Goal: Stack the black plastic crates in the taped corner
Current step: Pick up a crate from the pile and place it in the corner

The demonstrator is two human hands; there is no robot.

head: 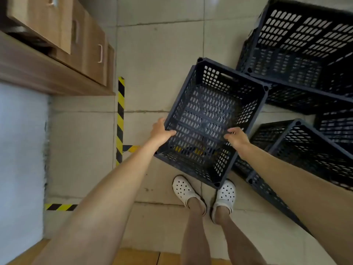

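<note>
On the tiled floor [162,44], with striped tape [120,111] at centre-left, the left hand [160,130] and right hand [236,137] each grip a rim of the black crate [208,119] at frame centre, and it may tip or strike the other crates [298,46] at right.

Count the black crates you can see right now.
4: held crate between both hands; large crate upper right; near crate right of it; partial crate at right edge. More may be hidden.

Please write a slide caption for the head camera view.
Both hands, left hand and right hand, hold a black perforated plastic crate beside yellow-black floor tape.
</note>
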